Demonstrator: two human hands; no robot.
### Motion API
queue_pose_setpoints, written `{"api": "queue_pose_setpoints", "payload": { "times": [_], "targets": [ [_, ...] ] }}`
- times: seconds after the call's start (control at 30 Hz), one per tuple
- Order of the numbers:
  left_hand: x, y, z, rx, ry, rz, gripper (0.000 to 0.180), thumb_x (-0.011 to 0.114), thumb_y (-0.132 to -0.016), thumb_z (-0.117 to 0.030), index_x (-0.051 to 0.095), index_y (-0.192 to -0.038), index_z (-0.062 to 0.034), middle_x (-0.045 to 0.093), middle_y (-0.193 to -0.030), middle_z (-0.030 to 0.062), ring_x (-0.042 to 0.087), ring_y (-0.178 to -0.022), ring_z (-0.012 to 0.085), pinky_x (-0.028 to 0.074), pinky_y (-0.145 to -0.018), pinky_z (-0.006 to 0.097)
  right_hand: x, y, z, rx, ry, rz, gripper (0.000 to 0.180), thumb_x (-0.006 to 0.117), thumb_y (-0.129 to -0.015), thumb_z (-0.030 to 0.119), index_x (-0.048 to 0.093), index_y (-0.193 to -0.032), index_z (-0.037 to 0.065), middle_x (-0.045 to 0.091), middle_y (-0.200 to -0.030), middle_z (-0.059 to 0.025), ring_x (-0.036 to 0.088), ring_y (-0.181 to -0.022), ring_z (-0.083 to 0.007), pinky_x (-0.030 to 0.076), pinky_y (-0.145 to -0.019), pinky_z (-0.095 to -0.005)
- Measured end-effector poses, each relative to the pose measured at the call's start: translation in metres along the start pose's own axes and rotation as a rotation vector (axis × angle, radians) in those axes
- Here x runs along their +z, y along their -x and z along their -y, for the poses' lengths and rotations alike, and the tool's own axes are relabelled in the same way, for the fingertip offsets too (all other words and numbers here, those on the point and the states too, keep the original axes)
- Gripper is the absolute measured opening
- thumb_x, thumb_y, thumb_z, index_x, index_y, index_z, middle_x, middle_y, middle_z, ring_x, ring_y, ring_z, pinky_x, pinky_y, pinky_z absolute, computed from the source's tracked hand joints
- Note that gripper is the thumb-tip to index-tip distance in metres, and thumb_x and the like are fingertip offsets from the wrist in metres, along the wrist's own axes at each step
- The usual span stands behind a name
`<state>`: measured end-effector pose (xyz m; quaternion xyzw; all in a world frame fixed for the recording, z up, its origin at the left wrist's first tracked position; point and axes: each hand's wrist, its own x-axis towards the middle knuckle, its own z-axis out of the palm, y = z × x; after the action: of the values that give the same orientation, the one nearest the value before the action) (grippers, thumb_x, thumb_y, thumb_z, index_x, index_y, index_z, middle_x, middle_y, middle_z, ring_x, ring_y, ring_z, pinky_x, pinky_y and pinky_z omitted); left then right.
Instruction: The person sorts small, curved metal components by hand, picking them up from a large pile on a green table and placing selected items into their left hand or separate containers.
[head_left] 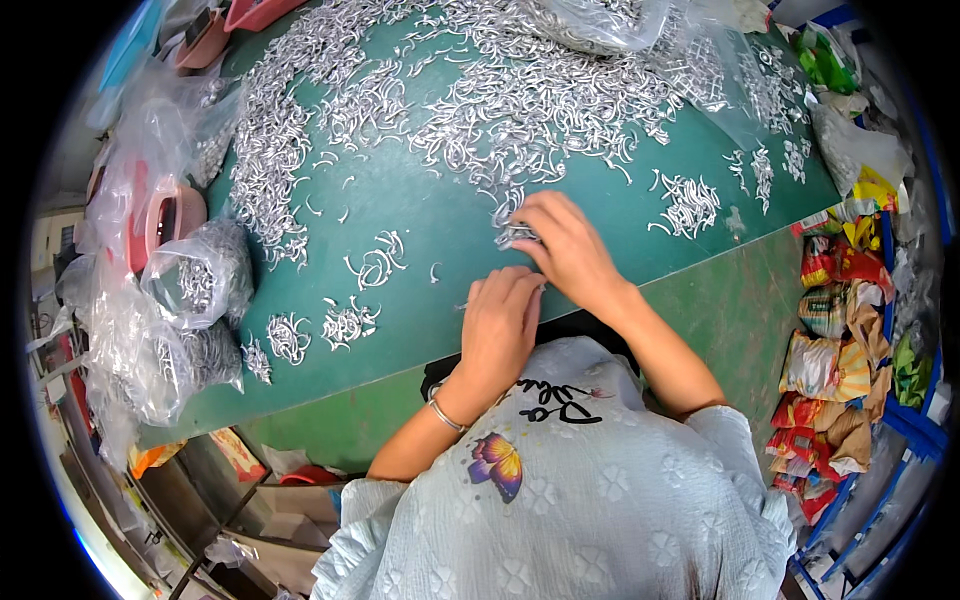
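Pieces of curved silver metal (pixel 503 236) lie on the table (pixel 420 215), at left of the right hand (pixel 570 250), which is nearer; their long axes look mixed. Its fingers and thumb bend about them, but whether this grip clamps, I cannot tell. Left hand (pixel 502 325) is curled, nearer side, contents hidden.

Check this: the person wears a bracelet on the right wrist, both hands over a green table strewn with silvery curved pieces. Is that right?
Not quite: the head view shows the bracelet on the left wrist. The rest holds: left hand and right hand are over the green table strewn with silvery curved pieces.
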<state>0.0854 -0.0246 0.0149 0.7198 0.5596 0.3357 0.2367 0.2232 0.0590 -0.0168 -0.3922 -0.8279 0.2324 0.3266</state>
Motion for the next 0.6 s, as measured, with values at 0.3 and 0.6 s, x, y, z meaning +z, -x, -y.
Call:
{"api": "queue_pose_setpoints", "payload": {
  "times": [0.3,0.6],
  "targets": [
    [-0.002,0.004,0.004,-0.027,-0.010,-0.003,0.018,0.064,-0.082,0.001,0.063,-0.099,-0.0024,0.062,-0.101,0.0106,0.058,-0.091,0.0283,0.042,-0.076,0.038,-0.045,-0.022,-0.029,0.260,0.165,-0.278,0.038,0.074,-0.081,0.015,0.062,-0.116,0.004,0.057,-0.123,-0.0146,0.051,-0.113,-0.0328,0.040,-0.097,-0.0414],
    [0.009,-0.009,0.010,0.165,-0.102,0.190,0.011,0.062,-0.084,0.000,0.061,-0.095,-0.0024,0.055,-0.133,0.0149,0.049,-0.127,0.0334,0.040,-0.097,0.046,-0.035,0.005,-0.028,0.061,0.057,-0.044,0.028,0.071,-0.076,0.000,0.063,-0.103,0.004,0.059,-0.116,-0.0105,0.054,-0.111,-0.0307,0.045,-0.090,-0.0400]
  ]
}}
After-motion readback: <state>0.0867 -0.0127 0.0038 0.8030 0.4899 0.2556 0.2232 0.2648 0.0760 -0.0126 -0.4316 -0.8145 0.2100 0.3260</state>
